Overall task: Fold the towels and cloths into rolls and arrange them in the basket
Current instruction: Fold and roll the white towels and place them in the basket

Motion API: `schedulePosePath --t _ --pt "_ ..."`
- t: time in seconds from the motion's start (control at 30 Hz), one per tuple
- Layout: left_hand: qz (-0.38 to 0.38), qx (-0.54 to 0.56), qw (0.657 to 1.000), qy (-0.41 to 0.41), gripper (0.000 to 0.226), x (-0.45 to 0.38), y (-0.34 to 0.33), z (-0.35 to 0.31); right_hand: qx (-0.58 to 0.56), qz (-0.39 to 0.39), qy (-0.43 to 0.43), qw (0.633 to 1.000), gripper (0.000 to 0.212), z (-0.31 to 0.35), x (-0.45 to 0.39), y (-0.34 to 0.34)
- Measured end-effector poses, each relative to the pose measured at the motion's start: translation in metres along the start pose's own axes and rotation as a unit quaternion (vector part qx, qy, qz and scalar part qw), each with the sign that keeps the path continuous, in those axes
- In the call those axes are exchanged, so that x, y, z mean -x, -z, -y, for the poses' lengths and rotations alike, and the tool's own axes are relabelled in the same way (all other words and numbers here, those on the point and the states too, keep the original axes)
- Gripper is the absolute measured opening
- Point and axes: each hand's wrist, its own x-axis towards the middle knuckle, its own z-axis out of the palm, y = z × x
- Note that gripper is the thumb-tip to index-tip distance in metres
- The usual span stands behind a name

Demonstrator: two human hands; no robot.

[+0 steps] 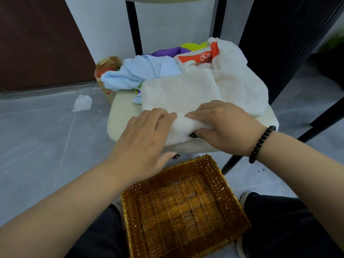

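Both sets of fingers were curled down onto the near edge of the white towel [178,94], right where a rolled-up bit had started. The right hand [221,125] had its fingers bent over the top of the roll with the thumb tucked underneath, so it was properly gripping the fabric; you could see a dark painted thumbnail poking out against the towel. The left hand [143,138] sat just beside it, fingers close together and bent over the roll's left end, fingertips pressing into the cloth, thumb hanging free near the chair edge. The two hands were nearly touching at the fingertips.

The rest of that towel lay flat on the cream chair seat [119,112], stretching away from the hands. Behind it was a heap: a light blue cloth [134,73] on the left, a white towel with an orange printed band [197,58] on the right, and a purple cloth [167,52] further back, with something yellow-green behind that which I couldn't make out.

A black bead bracelet [260,144] was on the right wrist. The wicker basket [219,175] sat on the floor below the seat, between the person's knees, with no towels in it. A brown paper bag [106,66] stood left of the chair, and a crumpled white tissue [82,102] lay on the grey tiles.
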Motion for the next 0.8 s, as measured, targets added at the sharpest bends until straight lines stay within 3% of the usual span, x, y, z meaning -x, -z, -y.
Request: schedulePosePath --t 0.13,0.3,0.43,0.6,0.7,0.8 --pt "-0.014 0.019 1.0 -0.006 0.053 -0.003 0.0 0.006 -0.002 0.018 -0.028 0.999 0.038 0.004 -0.003 0.005" --pt "0.071 0.182 0.979 0.058 0.044 -0.012 0.011 0.021 0.169 -0.102 -0.006 0.98 0.057 0.025 0.011 -0.014" --pt "0.116 0.208 0.969 0.066 0.052 -0.011 0.017 0.028 0.202 -0.068 0.011 0.977 0.039 0.027 0.004 -0.023" --pt "-0.003 0.001 1.0 -0.008 0.061 0.003 0.007 0.01 0.055 0.013 0.004 0.998 0.03 0.013 -0.007 -0.001" --pt "-0.008 0.048 0.999 0.002 0.053 0.001 0.005 0.011 0.011 0.038 -0.01 0.999 0.03 0.01 -0.012 0.007" --pt "0.021 0.162 0.985 0.063 0.052 -0.006 0.013 0.016 0.093 0.007 -0.016 0.995 0.042 0.018 -0.006 0.001"
